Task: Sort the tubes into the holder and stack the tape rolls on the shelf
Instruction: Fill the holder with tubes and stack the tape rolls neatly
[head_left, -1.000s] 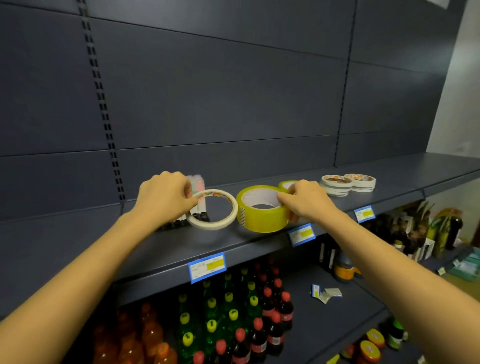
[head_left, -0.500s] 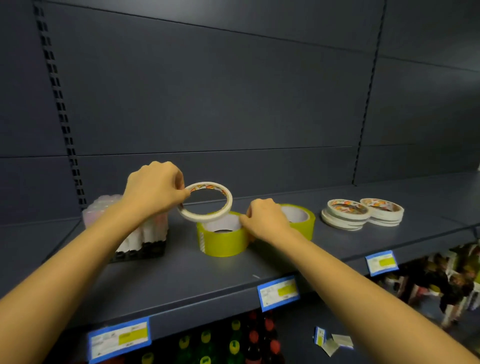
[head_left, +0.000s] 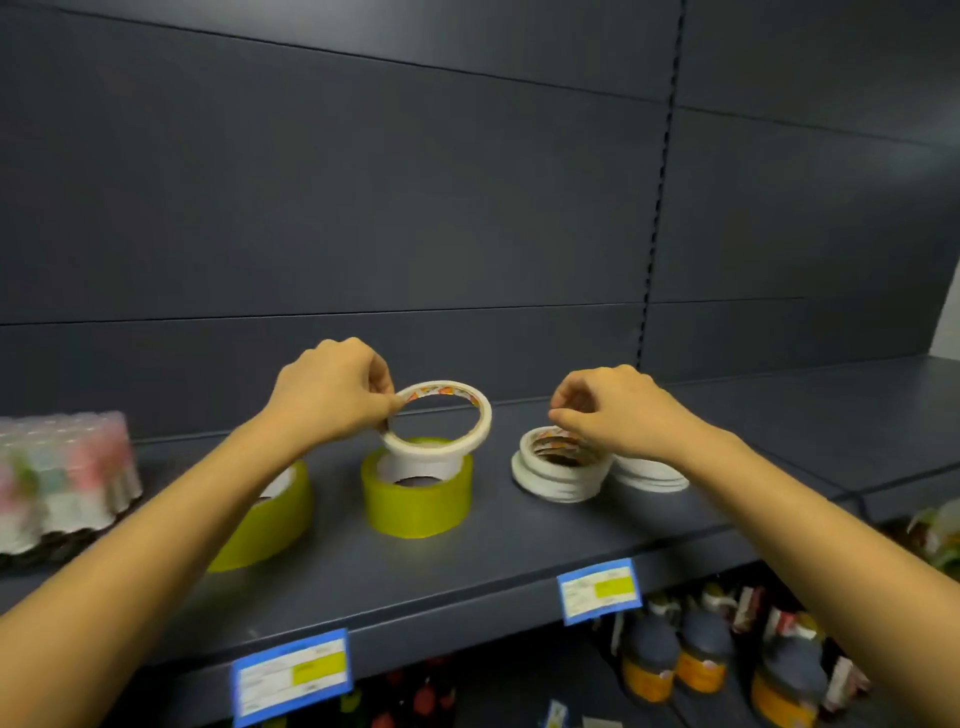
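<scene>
My left hand (head_left: 332, 397) pinches a thin white tape roll (head_left: 480, 423) by its rim and holds it tilted, its lower edge just over a wide yellow tape roll (head_left: 415, 501) standing on the dark shelf (head_left: 519, 561). A second yellow roll (head_left: 275, 512) sits partly hidden under my left forearm. My right hand (head_left: 615, 410) hovers with bent fingers just above a stack of thin white rolls (head_left: 558, 475) and holds nothing. Another white stack (head_left: 652, 475) lies behind my wrist. A blurred cluster of pastel tubes (head_left: 62, 478) stands in a black holder (head_left: 47, 548) at the far left.
Blue price labels (head_left: 597, 590) (head_left: 291, 670) hang on the shelf's front edge. Dark-capped bottles (head_left: 701, 649) fill the lower shelf at the right. The grey back panel (head_left: 467, 208) rises behind the shelf.
My right hand let go of the yellow roll and moved right to the white stacks. My left hand carried the thin white roll right, over the other yellow roll. The view shifted right.
</scene>
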